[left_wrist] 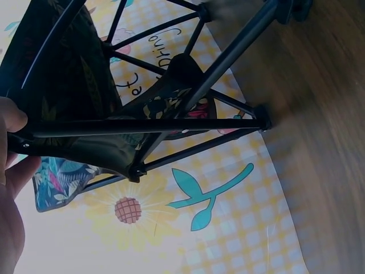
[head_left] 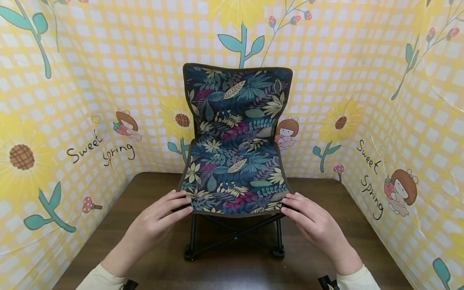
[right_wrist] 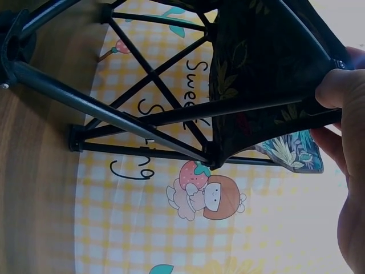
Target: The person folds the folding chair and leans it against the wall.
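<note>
A small folding chair (head_left: 235, 161) with dark leaf-print fabric stands unfolded on the brown table, its seat front toward me. My left hand (head_left: 154, 219) grips the seat's front left corner, fingers on top. In the left wrist view the thumb (left_wrist: 12, 117) lies against the end of a black tube. My right hand (head_left: 313, 219) holds the front right corner the same way, with its thumb (right_wrist: 333, 88) at the frame below the fabric in the right wrist view. Crossed black legs (head_left: 235, 233) show under the seat, ending in black feet (head_left: 278, 252).
The wooden tabletop (head_left: 145, 257) extends around the chair. Yellow checked cloth (head_left: 152, 80) with sunflowers, cartoon girls and "Sweet Spring" lettering rises behind it and on both sides. Dark straps or mounts (head_left: 328, 282) show at the wrists by the pale sleeves (head_left: 357, 280).
</note>
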`<action>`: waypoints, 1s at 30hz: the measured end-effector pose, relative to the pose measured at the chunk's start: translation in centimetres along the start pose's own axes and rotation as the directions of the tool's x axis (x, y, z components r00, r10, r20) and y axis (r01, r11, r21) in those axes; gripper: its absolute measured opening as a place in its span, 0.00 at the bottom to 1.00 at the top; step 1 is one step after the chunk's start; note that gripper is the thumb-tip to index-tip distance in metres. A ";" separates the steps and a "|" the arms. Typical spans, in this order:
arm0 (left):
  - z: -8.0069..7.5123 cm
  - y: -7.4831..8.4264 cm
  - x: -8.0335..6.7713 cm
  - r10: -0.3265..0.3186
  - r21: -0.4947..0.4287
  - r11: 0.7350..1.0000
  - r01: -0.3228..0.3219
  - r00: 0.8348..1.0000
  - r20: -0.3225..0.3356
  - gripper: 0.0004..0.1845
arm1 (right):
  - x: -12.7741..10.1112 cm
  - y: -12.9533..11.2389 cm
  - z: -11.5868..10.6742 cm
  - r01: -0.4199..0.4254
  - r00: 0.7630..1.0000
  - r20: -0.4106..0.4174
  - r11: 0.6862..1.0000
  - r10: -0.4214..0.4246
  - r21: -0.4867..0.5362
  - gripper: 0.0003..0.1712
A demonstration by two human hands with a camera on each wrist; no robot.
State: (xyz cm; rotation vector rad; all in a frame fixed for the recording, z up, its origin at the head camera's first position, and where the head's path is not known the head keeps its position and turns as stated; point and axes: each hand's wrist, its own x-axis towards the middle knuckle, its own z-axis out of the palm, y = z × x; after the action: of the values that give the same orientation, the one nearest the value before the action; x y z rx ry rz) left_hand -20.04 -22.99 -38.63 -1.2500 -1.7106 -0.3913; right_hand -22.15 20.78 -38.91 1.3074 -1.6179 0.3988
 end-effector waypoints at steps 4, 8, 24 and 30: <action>0.0 0.0 0.2 -0.005 -0.008 1.000 0.005 1.000 0.003 0.17 | 0.1 0.0 0.0 -0.007 1.000 0.000 1.000 0.007 0.004 0.15; 0.0 0.1 0.4 -0.007 -0.005 1.000 0.007 1.000 0.000 0.17 | 0.2 0.0 0.0 -0.010 1.000 0.003 1.000 0.010 0.007 0.15; 0.0 0.1 1.2 -0.013 0.019 1.000 0.013 1.000 0.004 0.16 | 0.8 0.2 0.0 -0.010 1.000 0.013 1.000 0.010 -0.003 0.15; 0.0 0.0 1.3 -0.003 0.011 1.000 0.003 1.000 0.015 0.17 | 1.0 0.2 -0.1 -0.008 1.000 0.016 1.000 0.008 -0.004 0.15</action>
State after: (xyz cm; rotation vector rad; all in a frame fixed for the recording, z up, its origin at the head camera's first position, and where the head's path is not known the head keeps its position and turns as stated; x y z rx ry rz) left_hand -20.03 -22.26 -37.52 -1.2455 -1.7252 -0.3745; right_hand -22.21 20.40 -38.00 1.3042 -1.6369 0.3914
